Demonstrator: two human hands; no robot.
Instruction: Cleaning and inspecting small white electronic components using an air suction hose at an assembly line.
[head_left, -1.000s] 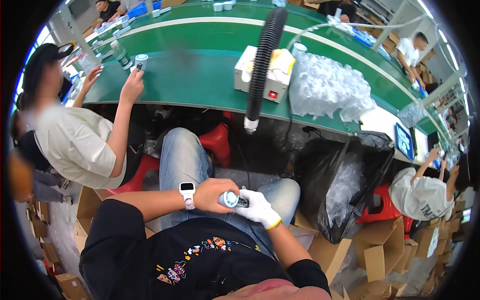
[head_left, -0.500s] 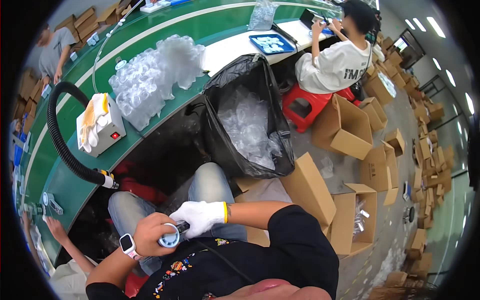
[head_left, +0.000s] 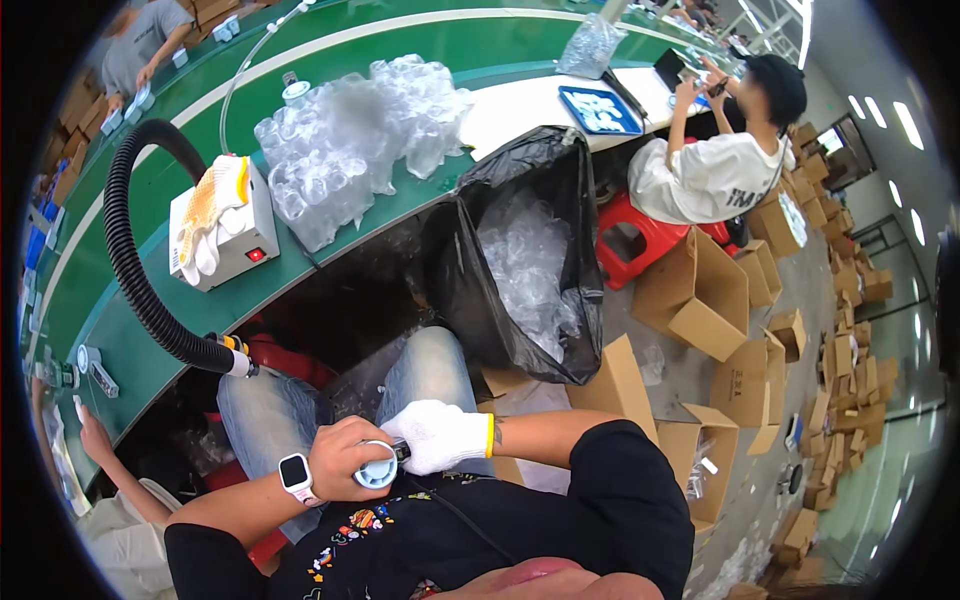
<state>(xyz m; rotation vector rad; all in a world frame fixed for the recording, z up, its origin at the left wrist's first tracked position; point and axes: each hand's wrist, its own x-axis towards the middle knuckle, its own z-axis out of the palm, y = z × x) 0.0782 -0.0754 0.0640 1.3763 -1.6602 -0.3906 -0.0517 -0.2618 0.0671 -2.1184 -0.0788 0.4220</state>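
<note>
My bare left hand (head_left: 342,458), a white watch on its wrist, is wrapped round a round light-blue plastic part (head_left: 376,474) with a white inner rim. The part is held close to my body, its open round end facing up. My right hand (head_left: 447,437), in a white knitted glove with a yellow cuff, is closed against the part's right side. A small dark piece (head_left: 401,451) shows between the gloved fingers and the blue part; whether it belongs to the part or is a separate tool, I cannot tell.
Before me a green bench carries a white box (head_left: 226,228) with gloves on top, a black corrugated hose (head_left: 118,250) and clear plastic pieces (head_left: 335,150). A black bag (head_left: 470,290) of clear plastic stands right of my knees. Cardboard boxes (head_left: 695,300) and a seated person (head_left: 705,180) are farther right.
The view has shifted, so the bench and bag sit differently in it. Both hands stay together on the blue part, which looks turned slightly more upward.
</note>
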